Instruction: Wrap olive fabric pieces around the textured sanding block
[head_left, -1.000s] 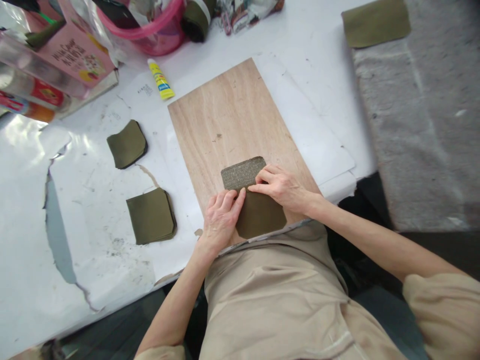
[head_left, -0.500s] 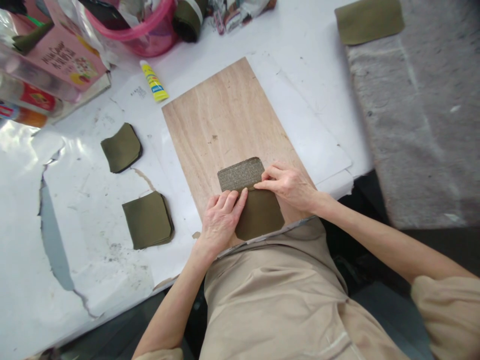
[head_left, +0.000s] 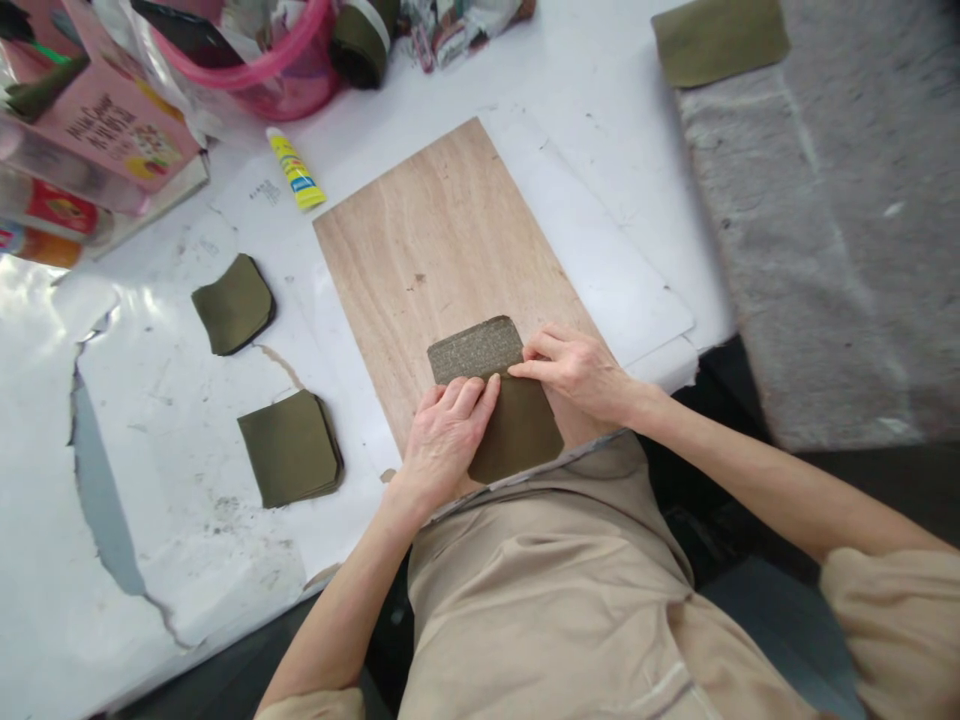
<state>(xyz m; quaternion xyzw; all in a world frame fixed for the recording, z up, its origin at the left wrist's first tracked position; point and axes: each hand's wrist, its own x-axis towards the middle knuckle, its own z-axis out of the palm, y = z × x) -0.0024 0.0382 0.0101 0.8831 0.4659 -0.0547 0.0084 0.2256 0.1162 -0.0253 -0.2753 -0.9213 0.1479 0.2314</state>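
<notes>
An olive-green leather-like piece with rounded corners lies at the near end of a wooden board. Its far part shows a speckled grey-brown face, and a narrow fold or seam crosses between the two faces. My left hand rests over the piece's left side, its fingers closed together and pressing at the fold. On the right end of that fold, my right hand has thumb and forefinger pinched at the edge. The fingertips of both hands almost meet. My left hand hides the piece's left edge.
Two olive stacks lie left of the board on the white, torn table cover. A yellow glue tube, a pink basket and a pink box stand beyond. At right, grey fabric carries an olive sheet.
The whole view has shifted slightly, with the table things moving a little left. Both hands stay on the fold, the right fingertips still at its right end.
</notes>
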